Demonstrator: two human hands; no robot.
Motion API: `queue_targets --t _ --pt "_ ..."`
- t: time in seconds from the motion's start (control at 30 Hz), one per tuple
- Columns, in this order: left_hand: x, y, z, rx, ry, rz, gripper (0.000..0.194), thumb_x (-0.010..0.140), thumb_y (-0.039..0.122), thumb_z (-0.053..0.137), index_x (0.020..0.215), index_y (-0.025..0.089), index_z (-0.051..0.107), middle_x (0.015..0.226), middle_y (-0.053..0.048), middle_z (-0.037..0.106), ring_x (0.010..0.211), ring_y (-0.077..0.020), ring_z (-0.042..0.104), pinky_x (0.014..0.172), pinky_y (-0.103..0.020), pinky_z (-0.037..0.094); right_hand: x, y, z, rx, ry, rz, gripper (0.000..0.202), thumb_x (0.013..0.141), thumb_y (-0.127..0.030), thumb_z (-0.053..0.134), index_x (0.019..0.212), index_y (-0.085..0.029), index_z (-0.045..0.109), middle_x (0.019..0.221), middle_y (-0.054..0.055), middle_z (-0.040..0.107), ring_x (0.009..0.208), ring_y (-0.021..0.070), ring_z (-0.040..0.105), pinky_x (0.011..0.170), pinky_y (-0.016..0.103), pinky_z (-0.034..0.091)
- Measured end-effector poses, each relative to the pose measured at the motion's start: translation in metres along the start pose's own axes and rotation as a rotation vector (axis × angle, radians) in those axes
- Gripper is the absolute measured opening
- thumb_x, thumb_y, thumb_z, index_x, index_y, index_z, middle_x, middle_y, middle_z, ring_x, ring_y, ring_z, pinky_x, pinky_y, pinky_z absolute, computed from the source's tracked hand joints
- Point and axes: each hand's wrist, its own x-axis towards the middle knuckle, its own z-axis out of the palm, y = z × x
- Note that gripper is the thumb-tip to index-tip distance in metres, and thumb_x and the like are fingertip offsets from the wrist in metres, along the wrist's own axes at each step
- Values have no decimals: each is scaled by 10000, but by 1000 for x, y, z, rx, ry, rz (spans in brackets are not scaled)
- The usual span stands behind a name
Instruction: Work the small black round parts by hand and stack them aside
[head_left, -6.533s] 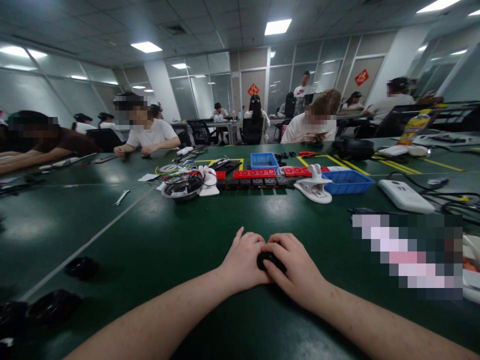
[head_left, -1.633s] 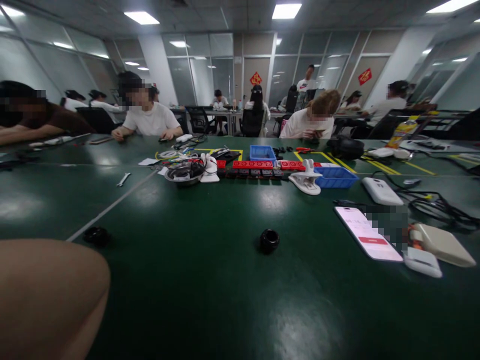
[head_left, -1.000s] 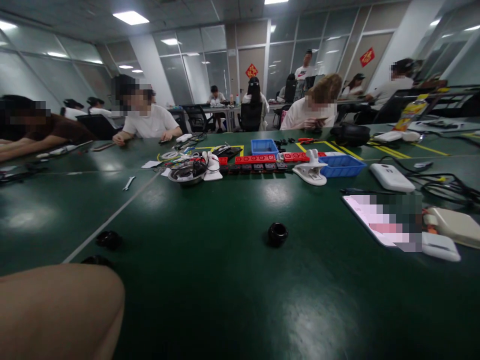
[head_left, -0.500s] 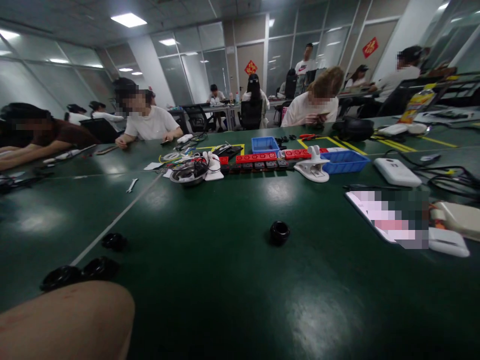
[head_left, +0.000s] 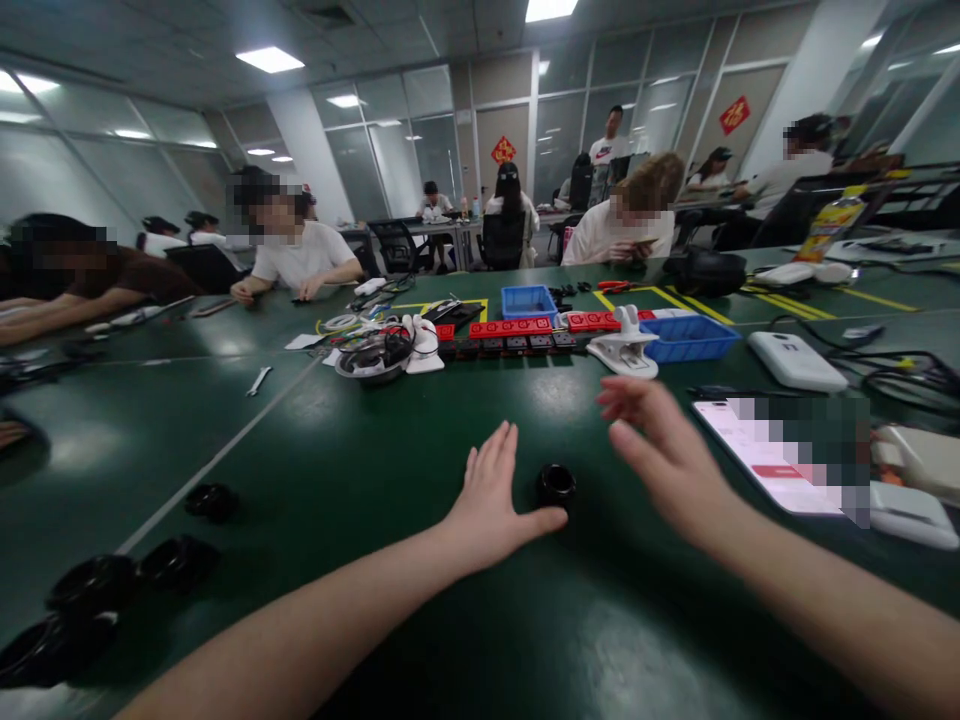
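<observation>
While the black ring (head_left: 556,487) sits between them, both hands (head_left: 487,505) are open, holding nothing.

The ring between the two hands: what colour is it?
The ring is glossy black, seen in the head view.

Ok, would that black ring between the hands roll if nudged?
The black ring might slide rather than roll, as it sits hole up. Its glossy surface could feel slippery. It keeps an open, round shape, so probably fairly stiff.
</observation>
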Motion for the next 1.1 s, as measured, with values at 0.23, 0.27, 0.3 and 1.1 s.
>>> queue_targets --t 0.23,0.27,0.3,1.1 --pt "15 5 28 137 -76 -39 641 475 540 698 980 173 551 997 -71 509 1021 -269 454 1035 -524 153 -8 14 50 -164 -259 70 256 732 -363 566 839 -155 463 829 69 497 777 217 477 687 401 422" --pt "18 4 28 138 -85 -17 556 491 514 698 917 180 571 949 -57 510 979 -252 469 1034 -514 164 -9 15 52 -173 -276 82 227 736 -351 562 802 -158 462 803 61 493 755 209 470 673 393 417" --pt "20 2 28 133 -94 8 491 510 490 692 879 186 579 920 -46 509 951 -240 476 1032 -508 173 -9 15 53 -173 -291 83 208 736 -338 561 783 -160 465 788 57 491 741 203 464 664 385 414" --pt "16 -12 23 39 -260 218 773 524 506 689 1181 208 410 1150 -85 468 1100 -280 423 1044 -554 114 -20 13 37 50 -296 -280 474 780 -423 486 1172 -161 436 1112 123 509 1023 238 470 894 403 377"
